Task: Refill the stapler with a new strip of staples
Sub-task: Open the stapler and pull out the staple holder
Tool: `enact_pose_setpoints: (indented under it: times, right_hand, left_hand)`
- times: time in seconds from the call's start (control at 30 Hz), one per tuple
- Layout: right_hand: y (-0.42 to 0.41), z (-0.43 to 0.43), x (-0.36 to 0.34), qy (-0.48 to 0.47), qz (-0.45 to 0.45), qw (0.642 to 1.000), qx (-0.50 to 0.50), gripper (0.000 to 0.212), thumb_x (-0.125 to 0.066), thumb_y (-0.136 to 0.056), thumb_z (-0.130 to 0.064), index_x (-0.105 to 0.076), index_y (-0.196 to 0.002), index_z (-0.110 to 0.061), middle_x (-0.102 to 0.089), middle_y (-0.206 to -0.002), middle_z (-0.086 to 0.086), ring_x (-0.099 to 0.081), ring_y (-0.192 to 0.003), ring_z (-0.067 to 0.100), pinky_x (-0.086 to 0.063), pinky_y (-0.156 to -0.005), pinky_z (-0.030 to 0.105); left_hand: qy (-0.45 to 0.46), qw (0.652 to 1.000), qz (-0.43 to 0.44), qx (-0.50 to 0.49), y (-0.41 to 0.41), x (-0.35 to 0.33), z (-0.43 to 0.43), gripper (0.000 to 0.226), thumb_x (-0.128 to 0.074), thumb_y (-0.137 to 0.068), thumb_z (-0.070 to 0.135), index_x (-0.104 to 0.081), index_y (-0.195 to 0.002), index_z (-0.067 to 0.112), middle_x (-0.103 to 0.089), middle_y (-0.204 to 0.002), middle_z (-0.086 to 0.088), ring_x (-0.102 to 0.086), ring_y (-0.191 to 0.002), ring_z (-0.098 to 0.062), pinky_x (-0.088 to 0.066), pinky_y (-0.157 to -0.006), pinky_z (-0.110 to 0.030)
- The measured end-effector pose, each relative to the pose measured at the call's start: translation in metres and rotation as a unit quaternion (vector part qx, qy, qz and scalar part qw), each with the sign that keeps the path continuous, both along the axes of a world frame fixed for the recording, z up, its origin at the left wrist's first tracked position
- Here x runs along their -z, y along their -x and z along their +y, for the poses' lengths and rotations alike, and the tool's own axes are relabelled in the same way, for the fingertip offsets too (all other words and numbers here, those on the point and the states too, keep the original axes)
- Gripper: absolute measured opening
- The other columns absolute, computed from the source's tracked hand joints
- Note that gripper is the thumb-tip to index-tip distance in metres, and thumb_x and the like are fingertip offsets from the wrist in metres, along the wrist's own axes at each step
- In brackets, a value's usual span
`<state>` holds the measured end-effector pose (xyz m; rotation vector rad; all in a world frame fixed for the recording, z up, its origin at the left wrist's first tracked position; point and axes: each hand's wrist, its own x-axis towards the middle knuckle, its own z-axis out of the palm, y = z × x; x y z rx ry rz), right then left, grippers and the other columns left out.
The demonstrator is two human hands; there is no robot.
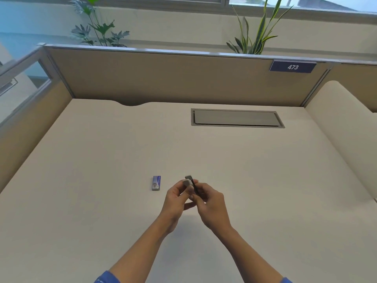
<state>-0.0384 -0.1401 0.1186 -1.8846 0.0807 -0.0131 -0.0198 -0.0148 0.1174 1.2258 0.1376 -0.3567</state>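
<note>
"While the two hands met above the worktop [102, 180], what were they holding?"

"A small stapler [193, 185], black with grey parts, held clear of the surface near the middle. The right hand [212, 203] had its fingers curled round the dark body; the left hand [176, 198] pinched a grey piece [186, 183] at its far end. Staple strip or stapler part, I couldn't tell."

"And the staple box [156, 183]?"

"The blue staple box lay flat on the worktop just left of the hands, apart from them. Farther off, right of centre, sat a grey cable hatch [236, 118], and the far partition [163, 78] carried a plate [292, 67] reading 473."
</note>
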Motion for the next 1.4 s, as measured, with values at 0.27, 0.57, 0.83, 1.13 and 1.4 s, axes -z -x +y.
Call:
enact_pose_setpoints:
  times: [0.27,0.57,0.83,1.13,1.4]
  right_hand:
    - [-0.004,-0.001,0.004,-0.005,0.029,1.000,0.000,0.027,-0.062,-0.090,0.001,-0.071,-0.111,-0.014,-0.076,-0.091,-0.010,-0.071,-0.087,-0.003,-0.052,-0.075,0.008]
    - [-0.002,0.001,0.009,-0.001,0.073,0.997,-0.024,0.019,-0.067,-0.090,-0.009,-0.071,-0.106,-0.018,-0.074,-0.086,-0.012,-0.069,-0.082,-0.005,-0.051,-0.070,0.008]
    - [-0.003,-0.001,0.009,0.015,0.100,0.993,-0.058,0.021,-0.066,-0.090,-0.008,-0.068,-0.107,-0.020,-0.069,-0.078,-0.014,-0.064,-0.066,-0.007,-0.050,-0.064,0.011]
    - [-0.003,0.000,0.007,0.002,0.096,0.992,-0.078,0.029,-0.055,-0.098,-0.007,-0.063,-0.123,-0.020,-0.067,-0.084,-0.014,-0.061,-0.069,-0.010,-0.048,-0.067,0.007]
    - [-0.002,0.001,0.003,-0.005,0.077,0.995,-0.059,0.030,-0.041,-0.104,-0.012,-0.053,-0.129,-0.024,-0.070,-0.089,-0.005,-0.069,-0.083,0.009,-0.054,-0.076,0.023]
  left_hand:
    - [-0.019,0.999,0.007,-0.038,0.005,0.004,-0.008,0.016,-0.062,-0.092,0.026,-0.072,-0.103,0.021,-0.075,-0.104,-0.001,-0.071,-0.098,-0.017,-0.059,-0.074,-0.027]
    - [-0.038,0.998,0.017,-0.036,0.010,0.010,-0.002,0.013,-0.061,-0.093,0.022,-0.069,-0.102,0.020,-0.073,-0.105,-0.001,-0.072,-0.096,-0.017,-0.059,-0.070,-0.027]
    - [-0.059,0.998,0.005,-0.024,0.014,0.012,0.001,0.038,-0.063,-0.081,0.045,-0.065,-0.113,0.023,-0.073,-0.108,0.005,-0.072,-0.093,-0.015,-0.059,-0.069,-0.026]
    - [-0.090,0.996,-0.004,-0.018,0.012,0.008,0.002,0.034,-0.064,-0.081,0.045,-0.065,-0.111,0.029,-0.072,-0.107,0.011,-0.071,-0.086,-0.008,-0.055,-0.080,-0.033]
    - [-0.107,0.992,0.011,-0.060,0.004,0.004,0.004,0.039,-0.063,-0.082,0.045,-0.066,-0.110,0.018,-0.073,-0.108,0.001,-0.070,-0.099,-0.013,-0.057,-0.086,-0.040]
